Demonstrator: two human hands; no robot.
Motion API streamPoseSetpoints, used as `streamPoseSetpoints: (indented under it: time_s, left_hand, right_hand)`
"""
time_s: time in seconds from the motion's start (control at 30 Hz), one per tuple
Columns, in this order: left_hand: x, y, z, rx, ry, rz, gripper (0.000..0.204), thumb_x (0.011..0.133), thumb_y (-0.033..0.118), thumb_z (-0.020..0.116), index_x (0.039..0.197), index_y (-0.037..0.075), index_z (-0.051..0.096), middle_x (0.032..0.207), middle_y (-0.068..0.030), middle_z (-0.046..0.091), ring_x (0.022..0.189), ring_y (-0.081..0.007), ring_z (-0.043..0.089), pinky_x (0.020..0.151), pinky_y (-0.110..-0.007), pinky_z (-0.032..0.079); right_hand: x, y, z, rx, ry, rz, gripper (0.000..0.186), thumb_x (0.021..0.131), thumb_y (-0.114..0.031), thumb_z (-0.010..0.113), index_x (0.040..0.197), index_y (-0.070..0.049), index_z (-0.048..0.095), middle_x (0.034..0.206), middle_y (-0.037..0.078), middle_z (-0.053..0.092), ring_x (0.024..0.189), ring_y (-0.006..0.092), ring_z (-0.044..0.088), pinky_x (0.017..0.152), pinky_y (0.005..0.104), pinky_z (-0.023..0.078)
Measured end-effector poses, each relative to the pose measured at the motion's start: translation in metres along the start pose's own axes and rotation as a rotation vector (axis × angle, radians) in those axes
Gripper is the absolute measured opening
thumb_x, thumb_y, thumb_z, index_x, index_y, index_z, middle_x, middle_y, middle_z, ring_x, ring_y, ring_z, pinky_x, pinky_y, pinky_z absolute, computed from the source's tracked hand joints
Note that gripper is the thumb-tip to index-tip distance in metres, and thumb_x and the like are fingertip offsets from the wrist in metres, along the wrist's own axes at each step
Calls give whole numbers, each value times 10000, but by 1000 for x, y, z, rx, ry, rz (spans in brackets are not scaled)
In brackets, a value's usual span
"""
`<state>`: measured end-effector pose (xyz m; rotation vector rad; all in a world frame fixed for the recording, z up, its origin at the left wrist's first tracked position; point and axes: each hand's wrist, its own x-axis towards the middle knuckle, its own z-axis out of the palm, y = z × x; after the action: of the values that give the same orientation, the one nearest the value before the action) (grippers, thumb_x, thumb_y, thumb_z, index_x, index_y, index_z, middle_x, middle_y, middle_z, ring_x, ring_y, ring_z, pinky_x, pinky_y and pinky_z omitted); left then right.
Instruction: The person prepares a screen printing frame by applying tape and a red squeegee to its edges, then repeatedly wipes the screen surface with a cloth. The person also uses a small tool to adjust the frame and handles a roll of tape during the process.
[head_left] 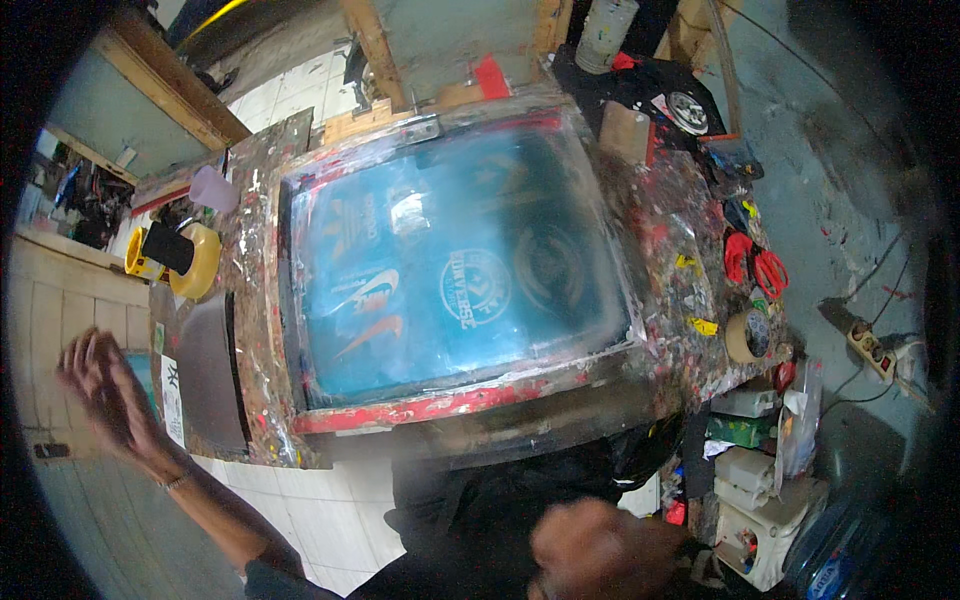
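A screen-printing frame lies on the paint-spattered table, its border streaked red and white. Pale logo stencils show on its blue mesh, with glare near the top. My left hand is raised in the air left of the table, fingers apart, nothing in it. A dark flat sheet on the table's left edge is the nearest thing to it. Close to my body at the lower edge, my right hand is smeared by motion. Its fingers look curled, but whether they hold anything is hidden.
Tape rolls and a pale purple cup stand at the table's left. Along its right side lie red-handled scissors and a tan tape roll. A power strip hangs beside the wall; a large clear bottle stands lower right.
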<state>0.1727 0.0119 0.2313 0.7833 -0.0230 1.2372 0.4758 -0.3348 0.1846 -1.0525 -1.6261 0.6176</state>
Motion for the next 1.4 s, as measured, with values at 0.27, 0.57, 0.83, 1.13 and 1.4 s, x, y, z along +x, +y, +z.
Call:
streamPoseSetpoints:
  time_s: [0.27,0.57,0.83,1.13,1.4]
  left_hand:
    - [122,-132,-84,1170,-29,-356,198,930,172,610,1058,33,667,923,22,627,810,-72,545,747,-227,442]
    - [115,-308,-153,1392,-337,-416,144,791,151,768,795,16,718,753,-26,670,703,-109,592,647,-268,469]
    - [106,-330,-171,1566,-327,-359,168,788,223,772,787,61,729,747,-26,647,699,-120,566,625,-272,443]
    - [96,-332,-158,1782,-273,-316,442,679,383,821,1037,153,698,1044,-90,635,1006,-256,564,894,-465,360]
    - [49,-324,-143,2077,-465,-90,1282,585,714,739,1467,-40,198,1458,-240,279,1379,-405,222,1095,-598,137]
  right_hand:
    - [-48,95,153,1290,356,639,848,860,-139,701,1524,-204,178,993,124,563,765,152,523,627,269,455]
    - [-34,112,183,1560,314,672,1194,827,-348,761,1490,-304,-231,1094,151,540,804,150,470,699,284,434]
    - [-36,126,196,1528,350,688,1246,799,-279,791,1472,-342,-256,1132,170,537,781,172,511,717,317,447]
    - [-30,122,199,1522,398,700,1240,796,-277,792,1482,-333,-239,1109,164,536,734,153,502,686,279,453]
    - [-30,121,197,1556,410,657,1167,837,-279,741,1484,-353,-227,1149,189,527,777,193,526,717,327,445]
